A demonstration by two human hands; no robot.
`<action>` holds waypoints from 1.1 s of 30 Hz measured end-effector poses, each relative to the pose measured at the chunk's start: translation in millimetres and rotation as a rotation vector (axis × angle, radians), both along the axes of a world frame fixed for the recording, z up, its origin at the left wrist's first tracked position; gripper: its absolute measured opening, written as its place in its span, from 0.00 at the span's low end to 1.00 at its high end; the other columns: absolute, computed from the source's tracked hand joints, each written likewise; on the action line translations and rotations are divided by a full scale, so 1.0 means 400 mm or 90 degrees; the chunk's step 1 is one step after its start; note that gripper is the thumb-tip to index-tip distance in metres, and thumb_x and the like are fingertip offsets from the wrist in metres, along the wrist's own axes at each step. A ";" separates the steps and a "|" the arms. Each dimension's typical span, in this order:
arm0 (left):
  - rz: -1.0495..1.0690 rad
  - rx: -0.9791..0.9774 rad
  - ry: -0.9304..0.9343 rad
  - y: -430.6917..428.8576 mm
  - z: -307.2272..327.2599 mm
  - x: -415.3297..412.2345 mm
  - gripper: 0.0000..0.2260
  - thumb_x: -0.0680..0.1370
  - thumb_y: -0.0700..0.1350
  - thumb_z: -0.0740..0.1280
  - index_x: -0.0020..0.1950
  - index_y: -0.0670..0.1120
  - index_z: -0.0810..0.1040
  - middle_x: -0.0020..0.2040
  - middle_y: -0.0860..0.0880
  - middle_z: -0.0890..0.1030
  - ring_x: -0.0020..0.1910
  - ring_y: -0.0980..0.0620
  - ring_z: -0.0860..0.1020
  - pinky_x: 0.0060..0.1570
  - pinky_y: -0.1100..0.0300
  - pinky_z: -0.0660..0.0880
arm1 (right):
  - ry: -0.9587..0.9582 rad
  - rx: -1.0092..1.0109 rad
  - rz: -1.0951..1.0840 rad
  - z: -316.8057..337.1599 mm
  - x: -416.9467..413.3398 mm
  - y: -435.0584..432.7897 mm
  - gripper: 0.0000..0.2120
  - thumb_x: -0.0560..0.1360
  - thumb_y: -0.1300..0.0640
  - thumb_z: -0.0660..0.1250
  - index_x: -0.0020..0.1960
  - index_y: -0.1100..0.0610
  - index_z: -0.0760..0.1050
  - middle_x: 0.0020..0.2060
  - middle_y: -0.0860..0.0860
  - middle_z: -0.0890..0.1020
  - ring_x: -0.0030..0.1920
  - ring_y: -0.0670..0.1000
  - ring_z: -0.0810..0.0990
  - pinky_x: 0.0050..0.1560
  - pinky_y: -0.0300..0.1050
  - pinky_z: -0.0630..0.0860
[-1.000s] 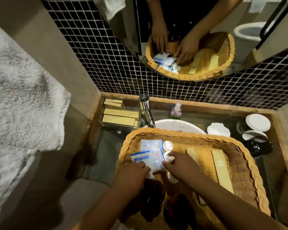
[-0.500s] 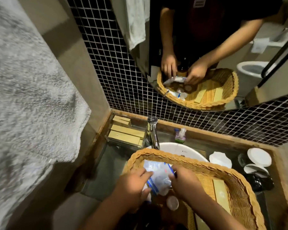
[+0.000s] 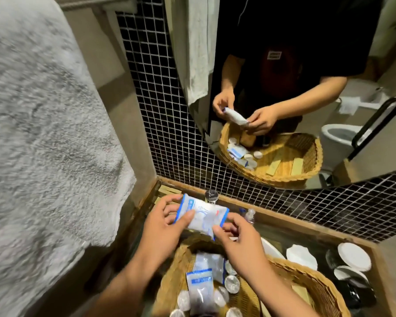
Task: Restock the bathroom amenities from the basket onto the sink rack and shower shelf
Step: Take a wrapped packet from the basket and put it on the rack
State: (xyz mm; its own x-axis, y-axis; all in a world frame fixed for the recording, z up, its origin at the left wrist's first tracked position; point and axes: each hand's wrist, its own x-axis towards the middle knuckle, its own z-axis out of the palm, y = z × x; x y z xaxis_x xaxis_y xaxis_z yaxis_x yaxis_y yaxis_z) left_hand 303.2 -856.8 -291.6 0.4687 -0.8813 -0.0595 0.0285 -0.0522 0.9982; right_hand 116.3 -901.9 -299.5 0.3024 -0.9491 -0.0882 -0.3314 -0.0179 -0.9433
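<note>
My L hand (image 3: 160, 227) & R hand (image 3: 240, 243) each pinching one end of blue-white amenity packet (image 3: 201, 216), above wicker basket (image 3: 318, 284), spare packets (image 3: 200, 284) inside

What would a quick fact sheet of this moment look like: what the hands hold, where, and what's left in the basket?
Held item: blue-and-white packet
Left hand: grips the packet's left end
Right hand: pinches its right end
Position: above the wicker basket, in front of the faucet
Left in basket: more packets, small round tubs
Nearby: grey towel to the left, mirror ahead
</note>
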 end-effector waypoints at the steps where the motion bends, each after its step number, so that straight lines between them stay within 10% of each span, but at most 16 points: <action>1: 0.012 -0.012 -0.039 -0.011 0.012 0.018 0.14 0.72 0.37 0.76 0.53 0.52 0.80 0.46 0.51 0.86 0.45 0.52 0.85 0.41 0.66 0.79 | -0.012 -0.010 0.000 0.001 0.010 -0.004 0.23 0.76 0.55 0.74 0.68 0.40 0.74 0.44 0.44 0.85 0.43 0.42 0.83 0.44 0.41 0.79; 5: -0.031 -0.024 -0.224 -0.045 0.051 0.068 0.13 0.73 0.41 0.76 0.48 0.60 0.81 0.45 0.59 0.85 0.42 0.62 0.82 0.41 0.72 0.75 | 0.060 -0.233 0.052 0.019 0.047 -0.042 0.34 0.76 0.43 0.72 0.78 0.35 0.60 0.62 0.37 0.78 0.62 0.38 0.76 0.61 0.34 0.72; 13: -0.152 -0.057 -0.507 -0.155 0.065 0.163 0.11 0.72 0.39 0.75 0.51 0.52 0.86 0.48 0.58 0.84 0.49 0.60 0.80 0.53 0.62 0.75 | 0.141 -0.359 0.132 0.034 0.193 -0.165 0.31 0.79 0.46 0.69 0.78 0.51 0.64 0.57 0.48 0.82 0.56 0.47 0.79 0.58 0.43 0.74; 21: -0.131 -0.051 -0.585 -0.323 -0.088 0.239 0.14 0.70 0.32 0.71 0.49 0.47 0.86 0.46 0.49 0.84 0.47 0.48 0.80 0.55 0.54 0.75 | 0.327 -0.265 0.186 -0.035 0.317 -0.356 0.07 0.76 0.58 0.70 0.53 0.53 0.81 0.48 0.50 0.84 0.51 0.54 0.81 0.54 0.47 0.75; 33: -0.162 0.266 -0.619 -0.381 -0.324 0.249 0.14 0.77 0.41 0.67 0.62 0.45 0.82 0.62 0.42 0.81 0.63 0.42 0.76 0.65 0.53 0.70 | 0.547 -0.063 0.214 -0.214 0.426 -0.410 0.07 0.75 0.58 0.67 0.50 0.60 0.78 0.49 0.58 0.83 0.51 0.61 0.82 0.47 0.48 0.76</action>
